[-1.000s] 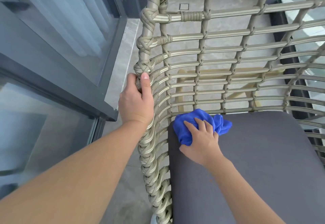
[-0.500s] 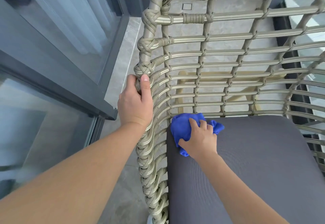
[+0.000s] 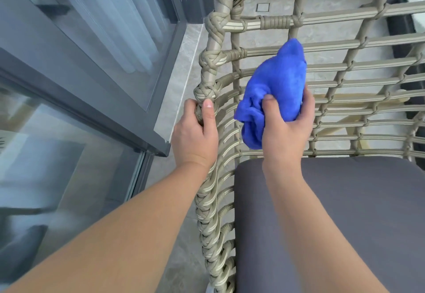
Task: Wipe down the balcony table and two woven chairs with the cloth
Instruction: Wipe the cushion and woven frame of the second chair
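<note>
The right hand [image 3: 286, 129] grips the cloth [image 3: 274, 90], a bunched blue wad, with the thumb pressed across its front and the fingers curled round its far side. Most of the cloth stands up above that grip in a rounded peak, and a loose fold hangs down just left of the thumb. The hand holds it up in front of the chair [image 3: 333, 67] back, level with the middle slats; whether the cloth actually touches the weave behind it I cannot tell from here.

Just left of the cloth, the left hand [image 3: 195, 136] is wrapped round the chair's corner post (a thick upright bound in taupe cord), thumb lying up along the inner side and fingers curled round the outer side. The knotted wraps of the post run on above the fist and carry down below the wrist, alongside the forearm.

Below the right wrist lies the grey cushion [image 3: 356, 212], filling the seat under the right forearm; the cloth is clear of it. Beyond the slats, behind the cloth, pale floor tiles [image 3: 326, 35] show through the gaps.

Out past the left hand, on the side away from the cloth, a dark-framed glass door [image 3: 96, 46] runs along the balcony.
</note>
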